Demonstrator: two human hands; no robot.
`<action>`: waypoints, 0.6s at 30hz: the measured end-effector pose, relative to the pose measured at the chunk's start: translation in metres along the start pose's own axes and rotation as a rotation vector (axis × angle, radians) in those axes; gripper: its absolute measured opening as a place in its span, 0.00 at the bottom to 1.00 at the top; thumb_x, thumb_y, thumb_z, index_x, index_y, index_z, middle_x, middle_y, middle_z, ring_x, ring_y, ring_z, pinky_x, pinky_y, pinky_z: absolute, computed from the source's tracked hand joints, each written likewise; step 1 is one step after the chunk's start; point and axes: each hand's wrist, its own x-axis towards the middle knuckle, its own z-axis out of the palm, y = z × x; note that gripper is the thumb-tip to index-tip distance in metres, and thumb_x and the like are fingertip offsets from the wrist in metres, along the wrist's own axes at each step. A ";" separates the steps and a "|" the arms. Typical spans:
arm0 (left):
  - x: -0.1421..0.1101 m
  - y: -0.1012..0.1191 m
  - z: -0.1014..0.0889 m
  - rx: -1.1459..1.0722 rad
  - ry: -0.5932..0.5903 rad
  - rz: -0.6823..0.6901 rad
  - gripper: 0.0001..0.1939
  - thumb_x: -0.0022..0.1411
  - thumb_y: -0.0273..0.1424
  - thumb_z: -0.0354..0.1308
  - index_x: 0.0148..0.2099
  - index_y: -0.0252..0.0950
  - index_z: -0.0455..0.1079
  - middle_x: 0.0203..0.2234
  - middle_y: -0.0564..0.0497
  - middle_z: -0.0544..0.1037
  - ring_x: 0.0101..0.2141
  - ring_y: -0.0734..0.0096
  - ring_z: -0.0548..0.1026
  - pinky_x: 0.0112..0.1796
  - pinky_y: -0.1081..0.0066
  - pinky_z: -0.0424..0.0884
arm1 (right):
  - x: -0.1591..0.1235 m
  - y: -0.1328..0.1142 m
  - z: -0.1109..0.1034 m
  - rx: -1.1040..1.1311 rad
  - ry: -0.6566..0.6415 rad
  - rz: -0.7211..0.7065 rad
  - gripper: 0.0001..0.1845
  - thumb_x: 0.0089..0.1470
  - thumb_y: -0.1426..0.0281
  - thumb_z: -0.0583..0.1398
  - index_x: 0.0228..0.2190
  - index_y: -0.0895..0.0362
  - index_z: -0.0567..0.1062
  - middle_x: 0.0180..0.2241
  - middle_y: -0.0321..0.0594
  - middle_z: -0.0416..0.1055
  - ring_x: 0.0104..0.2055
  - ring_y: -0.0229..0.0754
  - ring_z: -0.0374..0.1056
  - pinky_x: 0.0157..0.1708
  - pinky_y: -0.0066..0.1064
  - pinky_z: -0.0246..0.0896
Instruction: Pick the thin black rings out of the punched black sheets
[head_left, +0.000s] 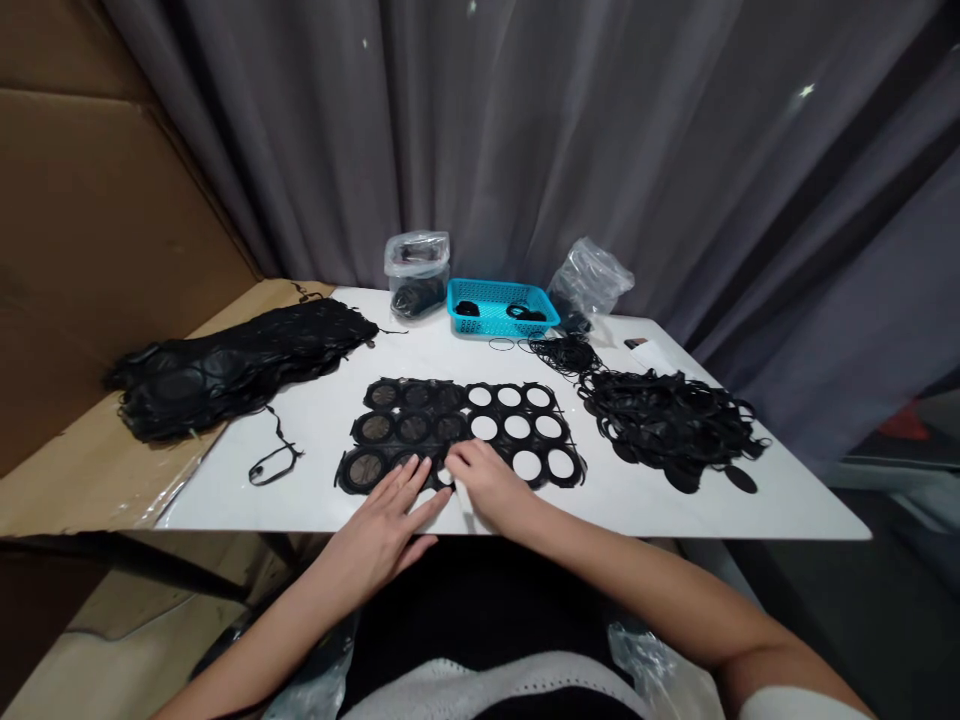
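Head view: one black sheet, left hand flat upon it, ungripping; right hand pinching a slim white tool (holes alongside).

White tabletop is pretty open at front right. Left of the perforated black sheet, just a loose strip in the way; basket and tub clog the back.

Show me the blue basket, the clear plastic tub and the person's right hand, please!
Blue basket (496, 327): head view, on its front wall.
Clear plastic tub (417, 269): head view, on its upper part.
Right hand (493, 487): head view, on the back of the hand.
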 end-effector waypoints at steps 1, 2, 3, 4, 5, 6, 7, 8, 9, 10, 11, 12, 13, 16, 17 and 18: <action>-0.001 0.000 0.000 0.006 0.003 -0.003 0.25 0.69 0.32 0.56 0.67 0.42 0.61 0.70 0.40 0.55 0.67 0.46 0.56 0.61 0.47 0.63 | 0.005 0.007 -0.006 0.032 0.044 0.036 0.08 0.65 0.75 0.52 0.35 0.55 0.68 0.39 0.45 0.70 0.42 0.46 0.63 0.43 0.37 0.61; -0.001 0.001 -0.001 0.013 0.009 -0.004 0.25 0.69 0.32 0.56 0.67 0.43 0.62 0.69 0.40 0.56 0.67 0.46 0.57 0.60 0.47 0.64 | 0.011 0.015 -0.015 0.070 0.106 0.083 0.09 0.66 0.74 0.50 0.33 0.54 0.67 0.35 0.42 0.69 0.38 0.45 0.63 0.40 0.35 0.60; -0.001 0.001 -0.003 0.019 0.013 -0.001 0.25 0.69 0.33 0.56 0.67 0.43 0.62 0.69 0.40 0.57 0.67 0.45 0.58 0.60 0.48 0.64 | 0.019 0.025 -0.025 0.104 0.170 0.133 0.11 0.66 0.72 0.49 0.31 0.54 0.65 0.32 0.40 0.67 0.34 0.43 0.62 0.37 0.34 0.58; -0.001 0.002 -0.005 0.021 0.013 0.004 0.25 0.69 0.35 0.56 0.66 0.43 0.63 0.68 0.40 0.59 0.66 0.45 0.59 0.59 0.48 0.65 | 0.026 0.034 -0.035 0.124 0.226 0.174 0.12 0.67 0.71 0.49 0.29 0.53 0.63 0.30 0.37 0.65 0.31 0.42 0.61 0.35 0.33 0.56; 0.001 0.001 -0.008 0.021 0.009 0.010 0.24 0.69 0.38 0.57 0.66 0.43 0.64 0.67 0.40 0.60 0.66 0.44 0.60 0.59 0.49 0.65 | 0.034 0.042 -0.043 0.133 0.261 0.200 0.12 0.67 0.70 0.49 0.28 0.53 0.62 0.28 0.36 0.64 0.29 0.41 0.59 0.33 0.33 0.55; 0.005 0.000 -0.012 0.019 0.000 0.010 0.25 0.69 0.41 0.57 0.65 0.43 0.64 0.66 0.40 0.63 0.64 0.45 0.63 0.58 0.50 0.67 | 0.041 0.048 -0.049 0.134 0.273 0.202 0.12 0.66 0.69 0.49 0.28 0.53 0.61 0.27 0.35 0.64 0.29 0.41 0.59 0.33 0.33 0.54; 0.010 -0.002 -0.015 0.015 -0.012 -0.002 0.26 0.69 0.44 0.57 0.65 0.44 0.65 0.64 0.41 0.67 0.62 0.46 0.66 0.57 0.51 0.68 | 0.047 0.053 -0.051 0.135 0.259 0.180 0.12 0.66 0.69 0.50 0.28 0.53 0.61 0.27 0.35 0.64 0.29 0.41 0.59 0.33 0.32 0.54; 0.016 -0.005 -0.017 0.012 -0.018 -0.028 0.26 0.69 0.46 0.56 0.65 0.43 0.65 0.62 0.41 0.70 0.60 0.48 0.69 0.55 0.52 0.69 | 0.052 0.055 -0.050 0.140 0.225 0.141 0.11 0.65 0.69 0.50 0.29 0.53 0.62 0.28 0.36 0.65 0.30 0.41 0.60 0.35 0.33 0.55; 0.022 -0.009 -0.018 0.013 -0.016 -0.059 0.26 0.70 0.47 0.54 0.65 0.43 0.65 0.60 0.41 0.72 0.58 0.50 0.71 0.54 0.53 0.70 | 0.056 0.056 -0.047 0.148 0.179 0.092 0.10 0.65 0.69 0.50 0.30 0.53 0.63 0.30 0.37 0.67 0.32 0.42 0.62 0.36 0.33 0.56; 0.029 -0.015 -0.019 0.017 -0.007 -0.093 0.25 0.71 0.46 0.53 0.65 0.41 0.65 0.59 0.41 0.73 0.57 0.52 0.73 0.54 0.53 0.70 | 0.059 0.055 -0.041 0.158 0.131 0.042 0.09 0.64 0.70 0.51 0.31 0.54 0.65 0.32 0.38 0.68 0.34 0.42 0.63 0.38 0.33 0.57; 0.036 -0.021 -0.017 0.025 0.009 -0.113 0.24 0.72 0.44 0.52 0.64 0.39 0.66 0.60 0.40 0.72 0.58 0.52 0.72 0.55 0.53 0.69 | 0.060 0.053 -0.034 0.171 0.086 0.001 0.08 0.64 0.70 0.51 0.31 0.54 0.66 0.33 0.39 0.68 0.36 0.42 0.64 0.39 0.34 0.58; 0.041 -0.027 -0.015 0.029 0.014 -0.110 0.23 0.72 0.43 0.51 0.63 0.38 0.68 0.61 0.40 0.71 0.60 0.51 0.70 0.56 0.52 0.68 | 0.060 0.051 -0.028 0.187 0.046 -0.026 0.08 0.64 0.70 0.52 0.32 0.54 0.67 0.33 0.39 0.69 0.37 0.43 0.64 0.41 0.34 0.58; 0.045 -0.033 -0.012 0.025 0.005 -0.090 0.22 0.72 0.43 0.52 0.62 0.38 0.68 0.62 0.40 0.69 0.62 0.51 0.67 0.59 0.51 0.65 | 0.060 0.050 -0.022 0.209 0.015 -0.036 0.07 0.64 0.70 0.52 0.32 0.54 0.68 0.34 0.39 0.69 0.38 0.42 0.64 0.42 0.34 0.59; 0.047 -0.045 -0.004 -0.010 -0.045 -0.052 0.23 0.72 0.42 0.53 0.65 0.41 0.65 0.65 0.42 0.65 0.66 0.51 0.60 0.62 0.47 0.60 | 0.056 0.048 -0.012 0.290 -0.035 -0.002 0.07 0.63 0.70 0.54 0.32 0.55 0.69 0.37 0.39 0.69 0.41 0.42 0.65 0.46 0.35 0.59; 0.046 -0.047 -0.003 -0.018 -0.060 -0.053 0.24 0.72 0.42 0.53 0.66 0.42 0.64 0.66 0.42 0.63 0.67 0.51 0.59 0.62 0.47 0.59 | 0.056 0.048 -0.011 0.314 -0.044 0.015 0.07 0.63 0.70 0.55 0.31 0.55 0.69 0.39 0.40 0.69 0.42 0.42 0.65 0.47 0.35 0.59; 0.045 -0.048 -0.002 -0.023 -0.073 -0.057 0.24 0.72 0.41 0.53 0.67 0.43 0.63 0.67 0.43 0.62 0.67 0.51 0.58 0.62 0.46 0.59 | 0.055 0.049 -0.011 0.333 -0.053 0.026 0.07 0.63 0.70 0.55 0.31 0.55 0.69 0.40 0.40 0.69 0.43 0.42 0.65 0.48 0.35 0.59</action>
